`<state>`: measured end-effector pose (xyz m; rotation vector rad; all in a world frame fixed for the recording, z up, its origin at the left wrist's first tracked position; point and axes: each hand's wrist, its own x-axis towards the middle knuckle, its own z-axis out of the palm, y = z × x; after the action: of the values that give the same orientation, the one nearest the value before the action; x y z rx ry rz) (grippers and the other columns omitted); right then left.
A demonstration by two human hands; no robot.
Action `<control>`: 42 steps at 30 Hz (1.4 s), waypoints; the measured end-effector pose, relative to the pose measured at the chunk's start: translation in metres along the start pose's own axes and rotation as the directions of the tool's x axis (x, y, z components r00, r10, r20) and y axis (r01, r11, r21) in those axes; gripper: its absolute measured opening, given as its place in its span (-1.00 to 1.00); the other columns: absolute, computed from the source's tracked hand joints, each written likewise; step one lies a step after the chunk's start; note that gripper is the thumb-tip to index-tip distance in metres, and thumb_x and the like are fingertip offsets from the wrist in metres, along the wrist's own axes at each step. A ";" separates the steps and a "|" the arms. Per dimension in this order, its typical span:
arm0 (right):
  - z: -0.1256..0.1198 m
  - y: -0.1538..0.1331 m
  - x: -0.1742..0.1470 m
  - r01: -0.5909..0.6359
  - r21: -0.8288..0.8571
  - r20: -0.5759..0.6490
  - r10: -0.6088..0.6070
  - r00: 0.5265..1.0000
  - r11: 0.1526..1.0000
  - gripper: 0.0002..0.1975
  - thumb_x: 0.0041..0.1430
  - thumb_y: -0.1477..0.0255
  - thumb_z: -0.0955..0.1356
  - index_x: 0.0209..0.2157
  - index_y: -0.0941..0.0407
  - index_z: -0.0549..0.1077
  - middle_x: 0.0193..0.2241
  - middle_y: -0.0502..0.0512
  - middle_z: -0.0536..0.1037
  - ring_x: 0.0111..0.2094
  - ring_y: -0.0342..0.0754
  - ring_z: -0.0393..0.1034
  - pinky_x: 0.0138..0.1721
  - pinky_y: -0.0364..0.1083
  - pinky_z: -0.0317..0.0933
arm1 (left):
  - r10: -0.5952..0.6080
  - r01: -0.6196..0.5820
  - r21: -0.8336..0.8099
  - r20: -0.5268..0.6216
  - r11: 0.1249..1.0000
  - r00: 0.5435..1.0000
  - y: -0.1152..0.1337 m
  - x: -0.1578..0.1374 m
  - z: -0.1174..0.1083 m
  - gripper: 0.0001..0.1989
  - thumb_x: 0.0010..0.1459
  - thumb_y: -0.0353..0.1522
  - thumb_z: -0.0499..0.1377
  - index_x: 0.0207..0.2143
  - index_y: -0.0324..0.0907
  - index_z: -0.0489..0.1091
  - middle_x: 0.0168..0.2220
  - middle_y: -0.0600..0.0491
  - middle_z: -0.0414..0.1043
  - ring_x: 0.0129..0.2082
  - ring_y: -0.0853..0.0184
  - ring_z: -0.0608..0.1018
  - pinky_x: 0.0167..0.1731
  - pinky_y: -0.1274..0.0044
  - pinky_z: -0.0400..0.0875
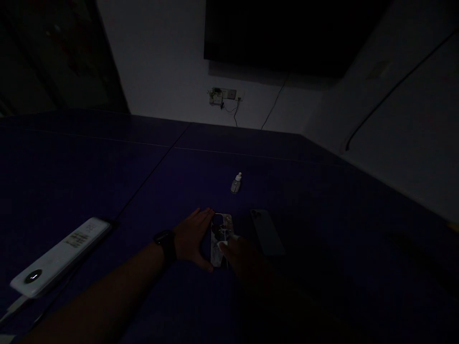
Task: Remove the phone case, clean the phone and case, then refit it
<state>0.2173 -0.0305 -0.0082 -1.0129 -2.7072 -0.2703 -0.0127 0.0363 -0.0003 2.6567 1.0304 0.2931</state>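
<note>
A patterned phone case (217,260) with a camera cutout lies flat on the dark blue table. My left hand (193,236), with a dark watch on the wrist, rests along its left side, thumb and fingers spread and touching its edge. Over the right part of the case, my right hand (242,255) is closed on a small white piece that looks like a tissue (222,244), pressed against the case. To the right lies a phone (268,234), back up. Beyond the case a small clear dropper bottle (235,185) with a white top is on the table. Darkness hides most of my right hand's fingers.
A long white power bank (62,258) with a cable lies at the left on the blue table (161,191). A dark television (287,38) hangs on the far wall, above wall sockets (225,94) with cables. Another cable runs down the right wall.
</note>
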 end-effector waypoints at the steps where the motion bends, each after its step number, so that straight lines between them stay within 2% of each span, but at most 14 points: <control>1: -0.002 0.004 0.007 -0.021 -0.007 0.012 0.022 1.000 1.000 -0.65 0.22 0.64 0.27 0.04 0.24 0.43 -0.13 0.28 0.54 -0.16 0.08 0.42 -0.11 0.02 0.33 | -0.002 0.002 0.002 0.006 1.000 1.000 0.000 0.000 0.000 0.45 -0.28 0.32 0.22 0.40 -0.38 -0.27 0.39 -0.47 -0.16 0.38 -0.18 0.03 0.32 0.04 -0.15; 5: 0.003 0.005 0.012 0.000 -0.006 0.059 0.000 0.998 1.000 -0.72 0.21 0.64 0.30 -0.05 0.21 0.47 -0.14 0.25 0.54 -0.20 0.05 0.42 -0.11 0.01 0.33 | -0.014 0.014 -0.004 -0.002 1.000 1.000 0.000 0.000 0.000 0.42 -0.27 0.33 0.22 0.39 -0.39 -0.22 0.38 -0.46 -0.14 0.38 -0.18 0.04 0.33 0.05 -0.15; 12: 0.017 -0.019 -0.033 -0.007 0.033 0.011 0.007 1.000 0.999 -0.69 0.24 0.63 0.27 -0.02 0.19 0.48 -0.11 0.26 0.54 -0.08 0.13 0.41 -0.02 0.09 0.30 | -0.020 0.020 -0.026 0.001 0.999 1.000 0.001 0.000 0.000 0.42 -0.28 0.33 0.21 0.38 -0.42 -0.19 0.38 -0.48 -0.13 0.38 -0.17 0.04 0.32 0.03 -0.16; 15: 0.011 -0.013 -0.020 0.033 0.070 -0.002 -0.033 0.999 0.997 -0.66 0.22 0.62 0.30 0.03 0.24 0.44 -0.08 0.29 0.53 -0.05 0.14 0.39 0.00 0.08 0.29 | -0.020 0.020 -0.041 0.002 0.999 1.000 0.002 0.000 -0.001 0.42 -0.29 0.33 0.22 0.38 -0.42 -0.18 0.38 -0.48 -0.12 0.38 -0.18 0.04 0.32 0.02 -0.16; 17: 0.005 -0.006 -0.001 0.015 0.071 0.025 -0.017 1.000 0.997 -0.63 0.24 0.63 0.29 0.08 0.26 0.40 -0.08 0.31 0.52 -0.08 0.12 0.39 -0.04 0.06 0.31 | -0.018 0.018 -0.046 -0.003 0.999 1.000 0.002 0.000 -0.001 0.42 -0.29 0.33 0.22 0.37 -0.42 -0.18 0.37 -0.49 -0.11 0.38 -0.18 0.04 0.32 0.03 -0.17; 21: -0.003 -0.002 0.023 -0.013 0.047 0.047 0.011 0.999 0.999 -0.73 0.27 0.61 0.29 -0.02 0.23 0.45 -0.17 0.24 0.55 -0.22 0.06 0.41 -0.20 -0.01 0.34 | -0.010 0.010 -0.049 -0.017 0.999 1.000 0.001 0.000 -0.001 0.42 -0.30 0.33 0.23 0.38 -0.40 -0.18 0.37 -0.47 -0.07 0.38 -0.18 0.05 0.32 0.04 -0.15; 26: 0.012 -0.021 -0.010 0.131 0.047 -0.031 -0.130 0.991 0.990 -0.77 0.28 0.56 0.27 -0.08 0.18 0.48 -0.16 0.21 0.56 -0.16 0.05 0.41 -0.06 0.02 0.31 | 0.003 -0.005 -0.063 -0.032 0.998 0.999 0.002 0.001 -0.002 0.42 -0.31 0.33 0.24 0.38 -0.36 -0.20 0.37 -0.47 -0.08 0.37 -0.20 0.08 0.31 0.01 -0.12; 29: 0.016 -0.025 -0.023 0.094 0.066 -0.086 -0.088 0.992 0.993 -0.66 0.29 0.58 0.24 0.07 0.17 0.41 -0.04 0.23 0.53 -0.01 0.09 0.37 0.01 0.05 0.28 | 0.001 -0.003 -0.064 -0.032 0.998 0.999 0.002 0.001 -0.001 0.43 -0.31 0.32 0.24 0.38 -0.39 -0.20 0.37 -0.49 -0.09 0.37 -0.20 0.07 0.31 0.01 -0.14; 31: 0.012 -0.020 -0.014 0.053 0.079 -0.066 -0.048 0.997 0.996 -0.62 0.29 0.58 0.25 0.13 0.17 0.37 0.00 0.24 0.51 0.01 0.10 0.37 0.01 0.05 0.29 | 0.002 -0.004 -0.063 -0.034 0.998 0.999 0.002 0.001 0.000 0.44 -0.32 0.33 0.25 0.37 -0.40 -0.20 0.37 -0.50 -0.10 0.37 -0.21 0.05 0.32 0.01 -0.14; 33: 0.005 -0.013 0.005 0.002 0.079 -0.014 -0.001 1.000 0.997 -0.63 0.29 0.58 0.27 0.12 0.21 0.37 -0.08 0.26 0.53 -0.09 0.08 0.41 -0.07 0.03 0.34 | 0.007 -0.009 -0.062 -0.036 0.998 0.999 0.001 0.000 0.001 0.43 -0.32 0.33 0.25 0.37 -0.40 -0.18 0.37 -0.49 -0.10 0.37 -0.21 0.05 0.31 0.00 -0.13; 34: 0.002 -0.010 0.015 -0.010 0.079 0.027 0.008 1.000 0.997 -0.64 0.29 0.57 0.29 0.11 0.24 0.38 -0.10 0.28 0.53 -0.12 0.09 0.41 -0.09 0.03 0.35 | 0.006 -0.008 -0.059 -0.033 0.998 0.999 0.001 0.000 0.001 0.43 -0.31 0.32 0.24 0.37 -0.40 -0.18 0.37 -0.49 -0.10 0.37 -0.21 0.05 0.31 0.00 -0.13; 37: -0.002 -0.009 0.031 -0.032 0.054 0.040 0.030 0.999 0.998 -0.72 0.27 0.56 0.32 0.01 0.24 0.44 -0.12 0.29 0.52 -0.15 0.09 0.41 -0.11 0.04 0.34 | -0.001 0.000 -0.048 -0.019 0.999 1.000 0.000 0.000 0.001 0.41 -0.28 0.32 0.24 0.37 -0.43 -0.17 0.36 -0.51 -0.10 0.37 -0.20 0.05 0.31 -0.01 -0.12; 42: -0.001 -0.023 0.012 0.148 0.115 0.053 -0.155 0.986 0.982 -0.81 0.27 0.58 0.30 -0.13 0.20 0.50 -0.18 0.24 0.54 -0.23 0.03 0.39 -0.16 0.00 0.32 | 0.009 -0.012 -0.057 -0.051 0.998 0.999 0.000 0.000 0.001 0.39 -0.26 0.30 0.25 0.38 -0.39 -0.19 0.36 -0.49 -0.07 0.37 -0.20 0.07 0.31 0.00 -0.14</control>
<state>0.1933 -0.0399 -0.0055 -0.7988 -2.8245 -0.1156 -0.0121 0.0363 -0.0016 2.6170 1.0077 0.3880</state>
